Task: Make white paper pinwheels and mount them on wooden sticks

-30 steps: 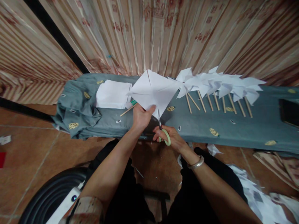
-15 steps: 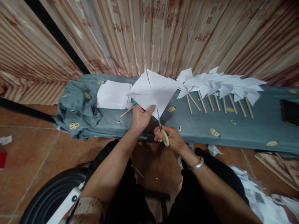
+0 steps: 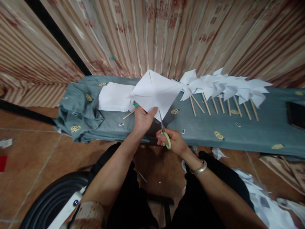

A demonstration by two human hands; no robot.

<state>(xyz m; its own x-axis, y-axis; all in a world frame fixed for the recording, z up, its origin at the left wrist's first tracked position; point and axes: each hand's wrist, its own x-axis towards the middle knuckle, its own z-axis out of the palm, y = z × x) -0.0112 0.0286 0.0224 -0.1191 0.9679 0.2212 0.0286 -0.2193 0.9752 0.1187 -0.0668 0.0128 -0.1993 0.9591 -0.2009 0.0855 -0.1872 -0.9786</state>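
Left hand (image 3: 142, 120) pinches my creased white paper square (image 3: 156, 93) above the bench; right hand (image 3: 172, 141) grips green-handled scissors (image 3: 165, 135), blades at six o'clock. I judge another diagonal cut underway; next, snip short of centre.

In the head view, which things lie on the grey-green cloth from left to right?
Stack of white paper sheets → cut paper square held by the left hand → row of white paper pinwheels on wooden sticks → dark flat object.
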